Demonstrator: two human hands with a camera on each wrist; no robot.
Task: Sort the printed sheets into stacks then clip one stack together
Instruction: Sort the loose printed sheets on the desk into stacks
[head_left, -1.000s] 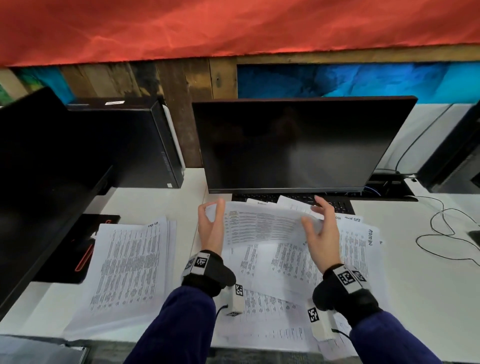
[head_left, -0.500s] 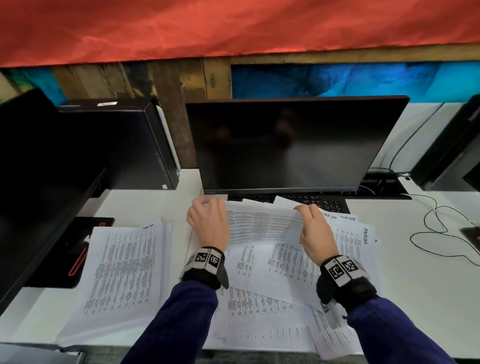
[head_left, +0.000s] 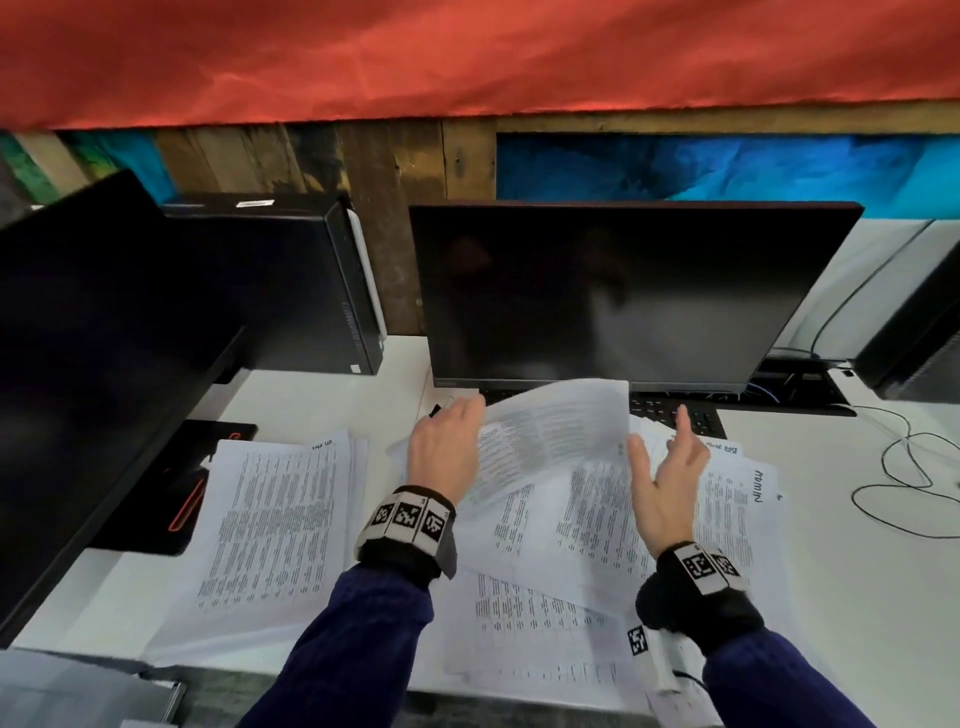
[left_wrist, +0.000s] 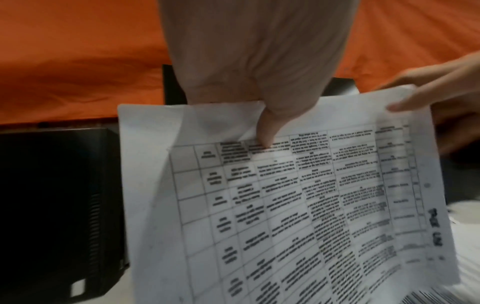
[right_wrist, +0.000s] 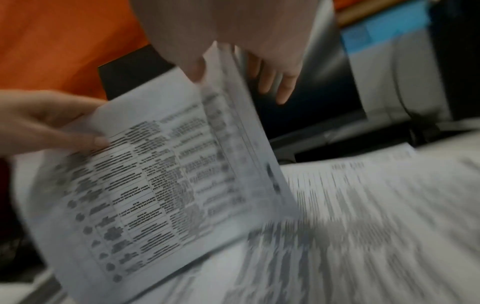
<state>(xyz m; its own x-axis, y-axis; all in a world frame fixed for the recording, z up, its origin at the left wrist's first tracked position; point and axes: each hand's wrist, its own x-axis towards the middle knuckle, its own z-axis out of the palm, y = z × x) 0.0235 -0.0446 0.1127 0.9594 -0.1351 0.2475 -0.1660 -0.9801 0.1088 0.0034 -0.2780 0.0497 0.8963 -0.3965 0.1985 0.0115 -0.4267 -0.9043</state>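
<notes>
My left hand (head_left: 448, 447) pinches the left edge of one printed sheet (head_left: 550, 436) and holds it raised and tilted above the desk; the left wrist view shows the thumb (left_wrist: 265, 131) on top of this sheet (left_wrist: 285, 195). My right hand (head_left: 667, 467) is beside the sheet's right edge with fingers straight and spread. Its thumb (right_wrist: 194, 70) touches that edge (right_wrist: 182, 164). A loose spread of printed sheets (head_left: 571, 545) lies under both hands. A squared stack (head_left: 270, 525) sits to the left. No clip is visible.
A dark monitor (head_left: 623, 291) stands right behind the sheets, with a keyboard (head_left: 680, 413) under it. A second monitor (head_left: 78, 364) and a black computer case (head_left: 291, 286) fill the left. A black pad with red trim (head_left: 182, 499) lies by the stack. Cables (head_left: 909, 467) trail at right.
Both hands were gripping the top sheet's far edge half a second ago. Now the left hand has lifted it off the pile, and the right hand's fingers have straightened and let go.
</notes>
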